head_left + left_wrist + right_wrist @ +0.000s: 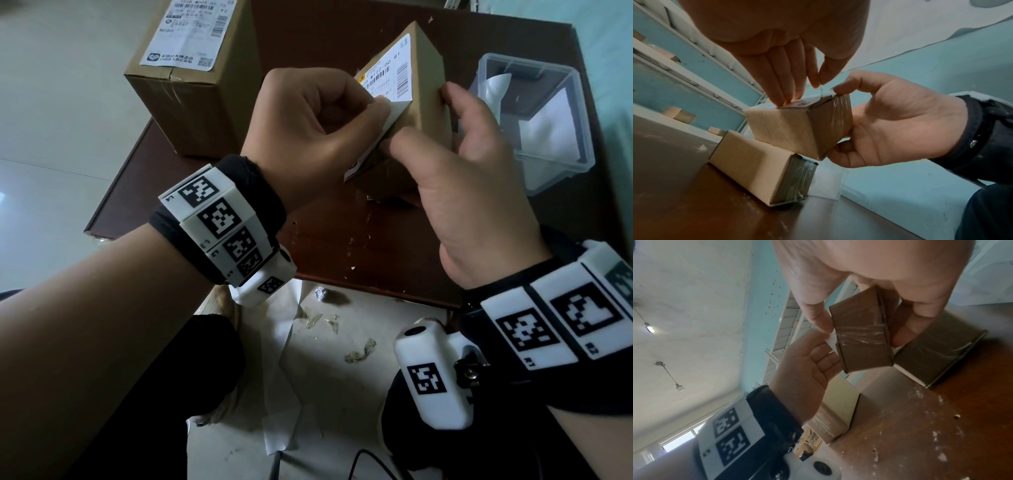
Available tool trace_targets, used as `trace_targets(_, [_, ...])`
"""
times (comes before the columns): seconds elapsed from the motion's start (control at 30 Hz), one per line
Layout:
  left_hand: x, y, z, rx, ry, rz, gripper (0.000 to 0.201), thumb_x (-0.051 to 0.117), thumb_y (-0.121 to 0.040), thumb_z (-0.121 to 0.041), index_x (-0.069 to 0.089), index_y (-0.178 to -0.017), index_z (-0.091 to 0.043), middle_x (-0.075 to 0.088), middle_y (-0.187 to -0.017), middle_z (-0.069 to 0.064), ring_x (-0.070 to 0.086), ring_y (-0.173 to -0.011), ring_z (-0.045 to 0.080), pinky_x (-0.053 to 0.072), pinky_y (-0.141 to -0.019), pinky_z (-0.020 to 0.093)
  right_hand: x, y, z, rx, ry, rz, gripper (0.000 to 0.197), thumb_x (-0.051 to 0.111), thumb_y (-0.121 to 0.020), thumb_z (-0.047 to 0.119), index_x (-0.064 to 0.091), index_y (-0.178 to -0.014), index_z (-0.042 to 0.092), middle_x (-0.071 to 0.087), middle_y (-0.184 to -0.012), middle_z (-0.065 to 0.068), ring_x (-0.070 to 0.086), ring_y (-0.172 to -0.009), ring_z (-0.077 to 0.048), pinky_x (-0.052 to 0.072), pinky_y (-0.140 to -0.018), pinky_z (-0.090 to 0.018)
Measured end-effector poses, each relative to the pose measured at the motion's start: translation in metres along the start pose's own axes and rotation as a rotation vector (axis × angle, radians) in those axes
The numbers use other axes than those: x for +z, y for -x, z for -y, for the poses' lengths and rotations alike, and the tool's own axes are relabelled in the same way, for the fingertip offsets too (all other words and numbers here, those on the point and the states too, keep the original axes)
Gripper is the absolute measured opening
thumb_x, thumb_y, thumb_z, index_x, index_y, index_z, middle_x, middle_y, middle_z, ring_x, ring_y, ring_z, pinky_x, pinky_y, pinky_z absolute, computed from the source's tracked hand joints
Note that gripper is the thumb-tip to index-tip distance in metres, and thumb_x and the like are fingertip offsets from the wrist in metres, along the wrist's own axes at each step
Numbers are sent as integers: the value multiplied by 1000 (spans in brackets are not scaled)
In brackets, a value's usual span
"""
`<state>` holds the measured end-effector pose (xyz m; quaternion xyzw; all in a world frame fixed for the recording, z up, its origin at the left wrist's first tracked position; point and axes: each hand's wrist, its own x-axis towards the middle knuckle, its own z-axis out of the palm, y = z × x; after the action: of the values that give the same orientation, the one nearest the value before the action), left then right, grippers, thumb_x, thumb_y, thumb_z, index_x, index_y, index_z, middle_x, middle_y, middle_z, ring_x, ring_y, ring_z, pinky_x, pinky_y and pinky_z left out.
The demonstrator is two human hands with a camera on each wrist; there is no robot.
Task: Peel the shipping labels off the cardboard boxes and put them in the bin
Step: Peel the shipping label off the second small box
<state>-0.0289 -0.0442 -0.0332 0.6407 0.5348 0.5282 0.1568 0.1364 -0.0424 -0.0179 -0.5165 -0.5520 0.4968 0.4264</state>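
A large box [191, 75] with its label [195, 32] on top stands at the table's [342, 240] left edge; beside it the left hand [308, 133], knuckles up and fingers curled, pinches the lifted corner of a small box's label [383, 82] between thumb and forefinger; the small box [411, 113] is tilted and held above the table; the right hand [479, 192] wraps it, thumb on the near face, fingers round the far side; at the far right sits a clear plastic bin [534, 161] holding white sheets.
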Motion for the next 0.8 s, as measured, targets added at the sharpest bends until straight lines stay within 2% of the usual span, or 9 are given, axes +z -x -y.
trace_targets(0.17, [-1, 0, -1, -8, 6, 0, 20, 73, -93, -20, 78, -81, -5, 74, -73, -2, 68, -61, 5, 42, -56, 12, 1, 1, 1, -4, -2, -7, 55, 77, -91, 24, 47, -134, 41, 67, -129, 15, 67, -111, 5, 58, -89, -18])
trace_targets(0.27, [0, 0, -3, -16, -6, -1, 20, 72, -93, -20, 78, -80, -6, 73, -70, 0, 65, -58, 7, 40, -54, 14, 2, 1, 0, -2, 7, -6, 68, 77, -87, 27, 48, -148, 32, 68, -131, 11, 68, -114, 0, 60, -94, -25])
trace_targets(0.33, [-1, -1, -3, -17, -8, 3, 20, 72, -93, -21, 77, -82, -5, 73, -70, 3, 66, -59, 14, 43, -52, 18, 2, 0, -1, 0, 3, -8, 74, 76, -84, 29, 47, -152, 31, 69, -132, 10, 69, -115, -2, 61, -96, -30])
trace_targets(0.43, [-1, -1, -3, -17, -12, 6, 20, 72, -93, -21, 77, -83, -5, 73, -70, 4, 67, -60, 18, 43, -53, 18, 2, 0, -1, -2, 24, -6, 77, 76, -84, 31, 46, -155, 30, 67, -135, 11, 68, -116, -1, 60, -96, -29])
trace_targets(0.63, [-2, -1, -3, -8, -8, 12, 20, 71, -94, -20, 77, -83, -4, 73, -71, 3, 68, -61, 17, 45, -53, 17, 2, 0, -2, -2, 24, -15, 73, 76, -86, 28, 47, -154, 30, 69, -130, 11, 69, -112, 0, 60, -94, -27])
trace_targets(0.8, [-1, -1, -3, -4, -7, 11, 19, 71, -93, -19, 77, -82, -4, 73, -70, 3, 67, -60, 17, 43, -54, 16, 2, -1, -3, -4, 29, -22, 76, 75, -83, 31, 47, -154, 31, 69, -131, 11, 69, -113, -1, 59, -96, -28])
